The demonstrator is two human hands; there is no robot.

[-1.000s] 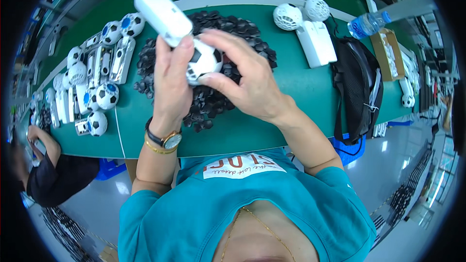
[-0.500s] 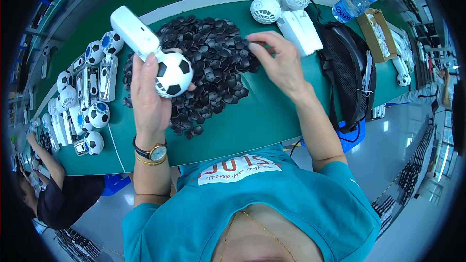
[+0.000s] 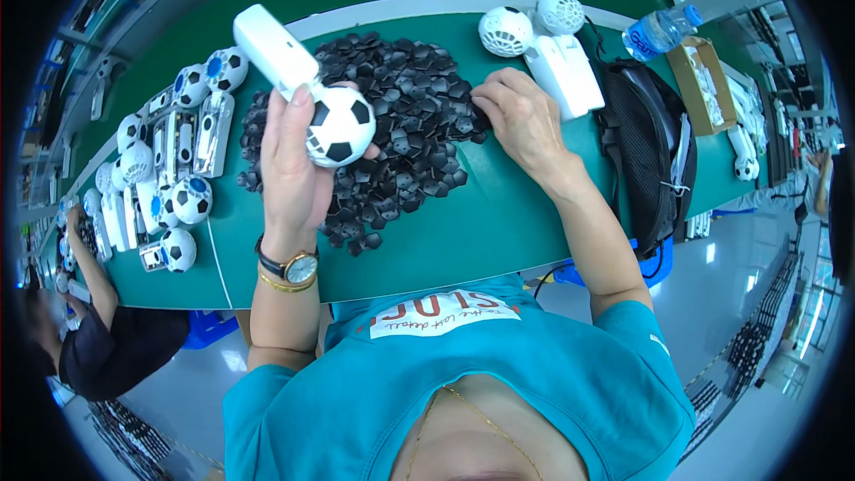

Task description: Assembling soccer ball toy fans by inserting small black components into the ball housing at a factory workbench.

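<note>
A white handheld device with a soccer-ball head rests in my left hand, which is closed round it above the left part of a heap of small black pentagon pieces. Its white, block-shaped handle slants up and to the left. Black pentagon patches show on the ball. At the heap's right edge, my right hand has its fingers bent and drawn together, the tips touching the pieces. Whatever is between those fingertips is hidden.
Several similar soccer-ball devices lie at the left. At the back right are white devices with grilled balls, a water bottle, a black bag and a cardboard box. Another person works at far left.
My right hand's fingers have come together at the heap's edge, where they were spread apart before. My left hand keeps its hold on the device. The whole view has shifted slightly.
</note>
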